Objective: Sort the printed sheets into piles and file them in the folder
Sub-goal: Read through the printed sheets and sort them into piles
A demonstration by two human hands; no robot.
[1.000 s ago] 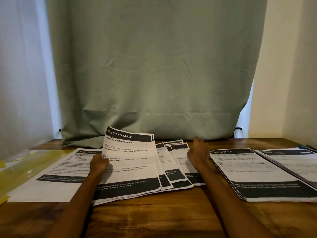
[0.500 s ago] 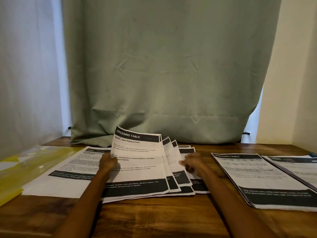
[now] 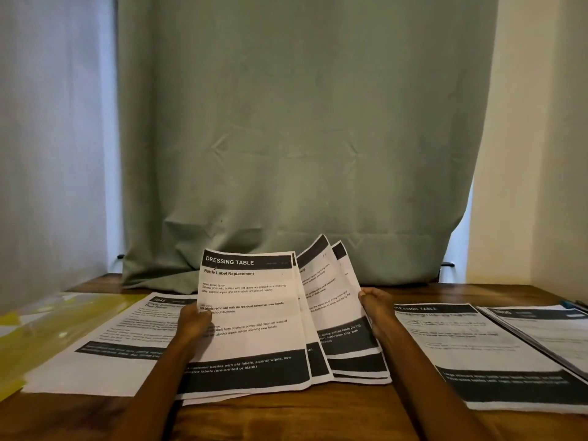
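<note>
Wooden table [image 3: 286,421] before a green curtain [image 3: 302,138] carries fanned printed sheets [image 3: 254,313].

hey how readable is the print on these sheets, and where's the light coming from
Head view: daylight glows around the green curtain edges, leaving the table dim. The front sheet held between the left hand and right hand reads sharply, "DRESSING TABLE"; the piles on the left and right blur toward the frame edges.

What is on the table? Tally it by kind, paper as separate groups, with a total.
Fanned bundle of sheets held in both hands: 1
Paper piles lying flat: 3, left pile, right pile, far-right pile
Yellow folder: 1
Total: 5
</note>
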